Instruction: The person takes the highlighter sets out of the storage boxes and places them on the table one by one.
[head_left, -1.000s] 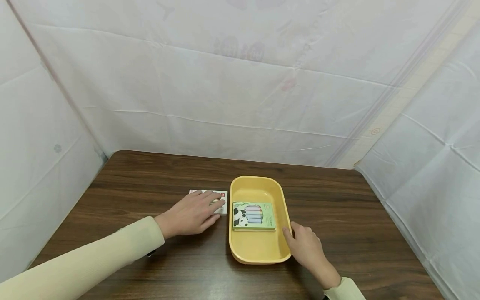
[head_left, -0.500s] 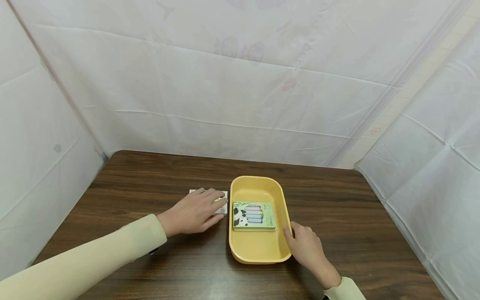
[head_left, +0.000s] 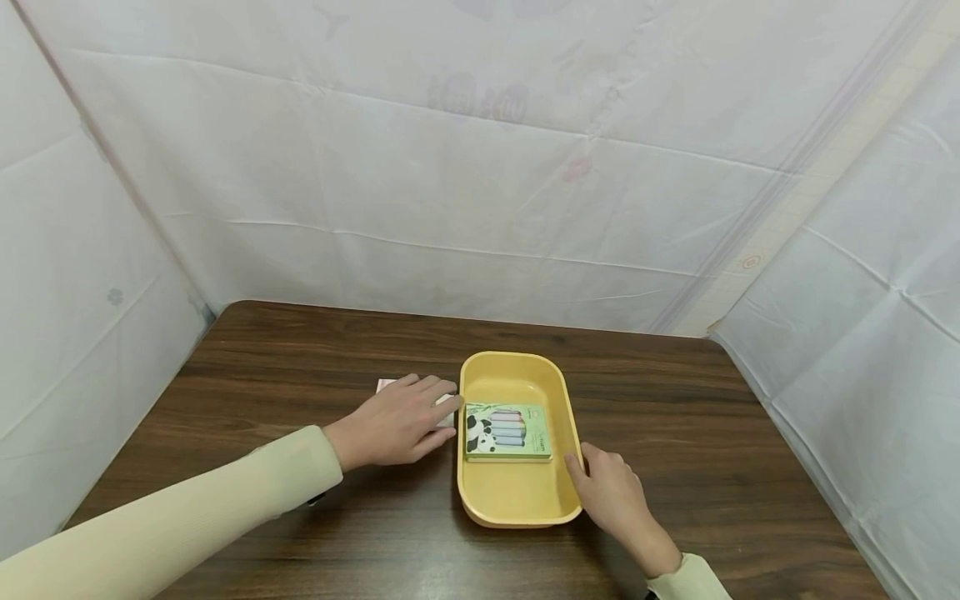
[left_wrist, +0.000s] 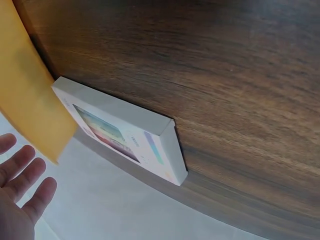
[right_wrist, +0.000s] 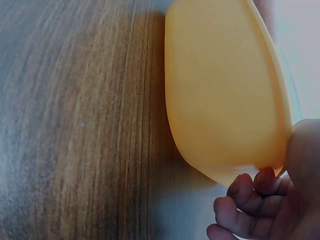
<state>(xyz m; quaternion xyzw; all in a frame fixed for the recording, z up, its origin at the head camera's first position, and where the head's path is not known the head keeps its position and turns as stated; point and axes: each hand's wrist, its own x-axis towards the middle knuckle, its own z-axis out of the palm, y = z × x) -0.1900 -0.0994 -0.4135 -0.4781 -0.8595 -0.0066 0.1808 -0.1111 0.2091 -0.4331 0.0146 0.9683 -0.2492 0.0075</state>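
A yellow plastic bin [head_left: 521, 500] sits on the table, with a green box of markers [head_left: 508, 433] printed with pandas lying inside it. My right hand [head_left: 618, 496] grips the bin's right rim, thumb over the inside and fingers curled outside. To the bin's left lies a flat white box [left_wrist: 117, 130] with a colourful picture on its face. My left hand [head_left: 401, 423] hovers over this white box and hides most of it in the head view. Its fingers are spread and relaxed, apart from the box in the left wrist view, with fingertips near the bin's left rim.
The dark wood table [head_left: 315, 358] ends at the back against a pale cloth wall [head_left: 420, 208]. More pale cloth hangs along the left and right sides.
My left hand has shifted slightly right and away from me, towards the bin, covering more of the white box. The right hand and the bin have stayed in place.
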